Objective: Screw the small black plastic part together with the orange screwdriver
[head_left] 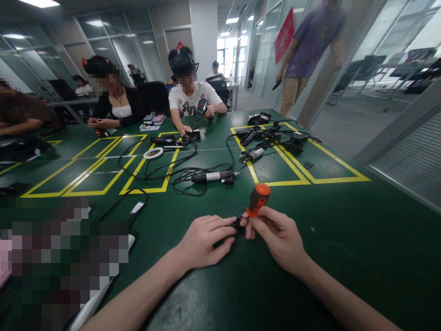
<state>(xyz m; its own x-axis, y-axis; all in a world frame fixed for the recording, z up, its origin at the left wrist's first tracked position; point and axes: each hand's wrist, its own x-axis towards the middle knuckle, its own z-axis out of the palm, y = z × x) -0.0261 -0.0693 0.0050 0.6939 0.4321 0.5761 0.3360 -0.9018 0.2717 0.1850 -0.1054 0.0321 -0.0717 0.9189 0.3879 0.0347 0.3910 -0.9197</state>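
My right hand [279, 236] grips an orange-handled screwdriver [257, 198], held nearly upright with its tip hidden down between my fingers. My left hand [203, 240] rests on the green table [344, 239] and pinches a small black part [237, 225] under the screwdriver tip. The two hands touch at the part. What the part is cannot be made out.
Just beyond my hands lies an electric screwdriver [213, 176] amid tangled black cables. Further back are a white tape ring [153, 152] and more tools [272, 138] inside yellow-taped squares. Two people sit across the table; another person walks past at the back right. A blurred patch covers the near left.
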